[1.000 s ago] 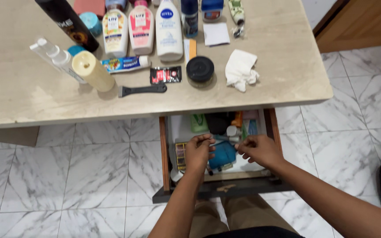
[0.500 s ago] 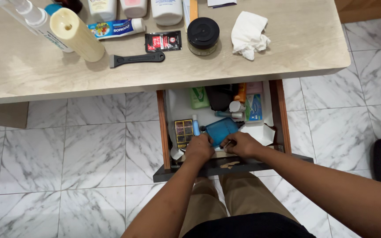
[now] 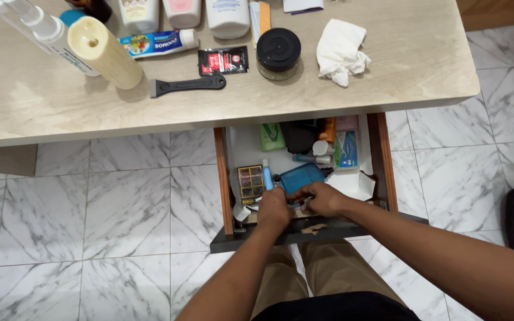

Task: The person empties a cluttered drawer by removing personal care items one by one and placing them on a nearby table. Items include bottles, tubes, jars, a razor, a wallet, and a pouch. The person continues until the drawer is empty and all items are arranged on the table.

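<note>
Open drawer point(image 3: 226, 178), hands point(image 3: 273, 209) point(image 3: 323, 199), blue case point(image 3: 302, 177)

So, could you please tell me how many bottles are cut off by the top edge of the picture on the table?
3 for sure: a yellow-labelled bottle, a pink-labelled bottle and a white bottle, side by side at the table's far edge. More may stand beyond the frame.

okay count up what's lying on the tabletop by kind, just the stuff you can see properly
Bottles along the top edge: 5
Cream cylinder: 1
Tube: 1
Red-and-black sachet: 1
Black-lidded jar: 1
Black-handled tool: 1
Crumpled white tissue: 1
Total: 11; a few cropped things at the top edge left out.
</note>
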Demonstrator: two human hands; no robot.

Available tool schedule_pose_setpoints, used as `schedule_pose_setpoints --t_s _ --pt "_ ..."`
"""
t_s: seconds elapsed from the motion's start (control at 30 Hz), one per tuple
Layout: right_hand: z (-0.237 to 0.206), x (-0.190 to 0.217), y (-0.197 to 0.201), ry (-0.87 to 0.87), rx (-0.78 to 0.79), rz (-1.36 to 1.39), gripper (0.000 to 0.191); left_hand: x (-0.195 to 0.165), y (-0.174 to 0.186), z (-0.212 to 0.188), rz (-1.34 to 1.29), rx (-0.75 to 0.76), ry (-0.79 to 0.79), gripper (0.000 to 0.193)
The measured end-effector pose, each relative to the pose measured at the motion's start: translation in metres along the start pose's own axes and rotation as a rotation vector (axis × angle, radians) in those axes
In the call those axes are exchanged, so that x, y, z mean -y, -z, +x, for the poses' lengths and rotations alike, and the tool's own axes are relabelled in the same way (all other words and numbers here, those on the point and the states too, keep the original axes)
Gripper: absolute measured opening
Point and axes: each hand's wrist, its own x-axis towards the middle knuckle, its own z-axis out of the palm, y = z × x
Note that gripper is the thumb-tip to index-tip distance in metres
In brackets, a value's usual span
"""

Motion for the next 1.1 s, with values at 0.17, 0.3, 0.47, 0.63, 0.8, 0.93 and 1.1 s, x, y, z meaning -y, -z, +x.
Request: schedule_pose_setpoints --t_s 0.17,0.3,0.47,0.63,0.8,0.93,1.1 --pt "-0.016 0.02 0.012 0.115 -0.085 -0.017 0.041 -0.021 0.025 -0.027 -0.121 -0.17 -0.158 0.024" --pt "-0.036 0.036 0.022 0.159 -0.143 0.096 0.038 -0.049 0.056 -0.04 -0.134 -0.239 -0.223 0.022" --pt "-0.064 0.064 0.032 0.249 -0.251 0.148 0.042 -0.088 0.096 -0.056 -0.054 -0.292 -0.342 0.02" --pt "-0.088 0.088 0.046 0.429 -0.489 -0.022 0.032 -0.129 0.13 -0.07 -0.038 -0.329 -0.464 0.016" --pt "-0.105 0.106 0.067 0.505 -0.647 0.034 0.028 -0.17 0.159 -0.07 -0.062 -0.488 -0.635 0.016" --pt "-0.111 0.119 0.096 0.618 -0.687 0.12 0.028 -0.202 0.178 -0.056 -0.228 -0.386 -0.52 0.024" --pt "-0.107 0.149 0.151 0.659 -0.727 0.159 0.029 -0.234 0.197 -0.019 -0.353 -0.39 -0.507 0.021"
